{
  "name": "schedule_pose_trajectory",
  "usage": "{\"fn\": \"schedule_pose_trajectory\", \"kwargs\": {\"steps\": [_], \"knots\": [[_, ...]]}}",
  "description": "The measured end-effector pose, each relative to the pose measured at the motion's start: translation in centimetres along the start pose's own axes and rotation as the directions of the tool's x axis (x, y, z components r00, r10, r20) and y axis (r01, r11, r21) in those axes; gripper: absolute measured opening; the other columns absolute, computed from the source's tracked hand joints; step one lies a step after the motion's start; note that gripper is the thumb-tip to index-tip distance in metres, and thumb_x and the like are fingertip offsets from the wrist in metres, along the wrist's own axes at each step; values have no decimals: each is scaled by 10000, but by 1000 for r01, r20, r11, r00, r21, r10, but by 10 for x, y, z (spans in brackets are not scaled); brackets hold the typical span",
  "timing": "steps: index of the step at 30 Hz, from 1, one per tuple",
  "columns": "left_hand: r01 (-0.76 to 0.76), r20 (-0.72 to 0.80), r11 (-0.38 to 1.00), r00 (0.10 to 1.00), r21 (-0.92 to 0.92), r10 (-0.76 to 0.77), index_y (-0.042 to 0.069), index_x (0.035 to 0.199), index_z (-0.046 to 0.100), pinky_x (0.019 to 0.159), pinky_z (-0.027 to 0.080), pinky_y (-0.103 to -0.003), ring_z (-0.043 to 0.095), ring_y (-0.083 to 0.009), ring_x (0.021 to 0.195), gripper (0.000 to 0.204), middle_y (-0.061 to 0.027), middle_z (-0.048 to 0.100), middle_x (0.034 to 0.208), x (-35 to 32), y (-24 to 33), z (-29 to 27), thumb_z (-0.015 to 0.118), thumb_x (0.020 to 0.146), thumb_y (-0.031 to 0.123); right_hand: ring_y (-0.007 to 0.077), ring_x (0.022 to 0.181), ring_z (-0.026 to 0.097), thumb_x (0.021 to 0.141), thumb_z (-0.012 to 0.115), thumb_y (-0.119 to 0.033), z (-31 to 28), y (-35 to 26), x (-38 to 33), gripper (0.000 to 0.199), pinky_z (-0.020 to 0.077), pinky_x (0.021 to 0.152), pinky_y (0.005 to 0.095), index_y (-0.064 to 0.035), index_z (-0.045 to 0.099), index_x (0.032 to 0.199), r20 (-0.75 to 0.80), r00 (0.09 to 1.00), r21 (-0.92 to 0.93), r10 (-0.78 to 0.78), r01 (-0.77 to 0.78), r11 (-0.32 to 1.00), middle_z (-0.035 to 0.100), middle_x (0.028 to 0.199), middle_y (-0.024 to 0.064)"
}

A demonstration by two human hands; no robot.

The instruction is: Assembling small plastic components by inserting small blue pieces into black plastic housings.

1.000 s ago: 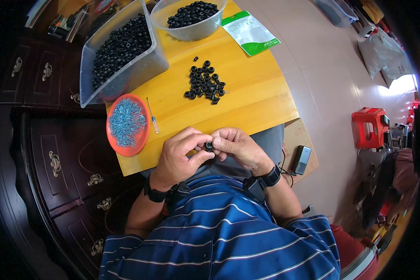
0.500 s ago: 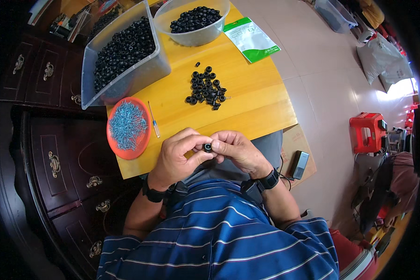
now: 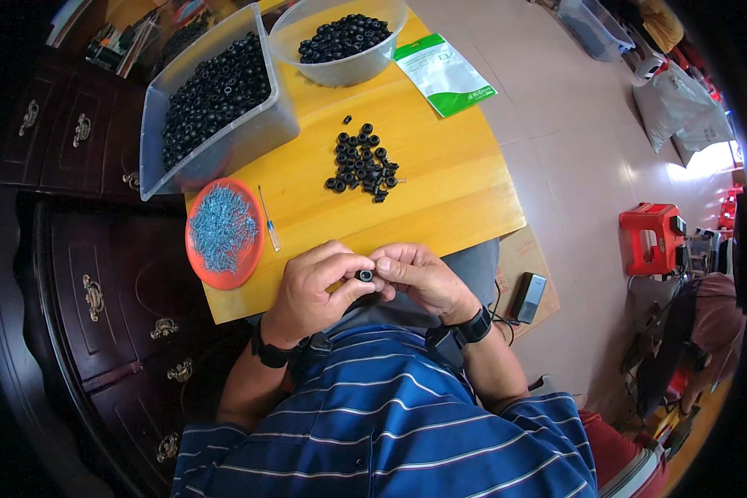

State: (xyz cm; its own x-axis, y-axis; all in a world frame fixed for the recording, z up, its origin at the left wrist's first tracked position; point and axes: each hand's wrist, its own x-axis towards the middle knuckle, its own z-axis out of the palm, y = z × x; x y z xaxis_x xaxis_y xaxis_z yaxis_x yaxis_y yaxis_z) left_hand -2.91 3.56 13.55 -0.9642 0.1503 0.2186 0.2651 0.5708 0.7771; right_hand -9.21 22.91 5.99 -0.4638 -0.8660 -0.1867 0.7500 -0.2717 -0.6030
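Note:
Between the thumb and fingers of my left hand is a small black ring-shaped part, its round hole facing up toward me. My right hand is closed beside it, thumb and forefinger pinched together at the part's right side. Whatever sits in that pinch is too small to make out. Beyond the hands, a loose pile of similar black parts lies on the yellow table. An orange plate to the left holds many small bluish metal pieces. A thin screwdriver rests beside the plate.
A deep translucent bin full of black parts stands at the far left, with a round plastic bowl of them beside it. A green-and-white bag lies at the table's far right edge. Dark drawers border the left; a red stool stands right.
The view has shifted slightly, so the hands sit a little lower in it. My right thumb has drawn slightly back from the black part, whose hole shows more fully.

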Motion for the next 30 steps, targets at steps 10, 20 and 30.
{"fn": "schedule_pose_trajectory", "kwargs": {"steps": [10,20,30], "knots": [[3,59,999,998,39,-5,25,991,711,629,505,-311,652,-204,707,272,-87,651,807,5,-1,-1,839,751,14,57,770,572,1010,674,-236,0,-2,0,225,470,698,204,-21,703,1072,-17,1000,-48,-12,11,999,669,893,-8],[-78,71,969,995,233,63,38,983,713,629,514,-370,656,-286,722,270,-111,653,812,9,-2,0,831,740,25,59,729,549,997,698,-215,3,1,4,202,458,670,218,-20,704,1050,-113,992,-97,-52,41,994,652,845,-18],[-50,56,967,998,248,37,47,1004,713,636,520,-379,657,-294,726,316,-108,653,823,8,-3,2,845,717,28,50,677,535,985,710,-205,3,1,6,179,445,626,215,-29,707,1016,-174,984,-172,-47,17,985,630,784,-32]]}}
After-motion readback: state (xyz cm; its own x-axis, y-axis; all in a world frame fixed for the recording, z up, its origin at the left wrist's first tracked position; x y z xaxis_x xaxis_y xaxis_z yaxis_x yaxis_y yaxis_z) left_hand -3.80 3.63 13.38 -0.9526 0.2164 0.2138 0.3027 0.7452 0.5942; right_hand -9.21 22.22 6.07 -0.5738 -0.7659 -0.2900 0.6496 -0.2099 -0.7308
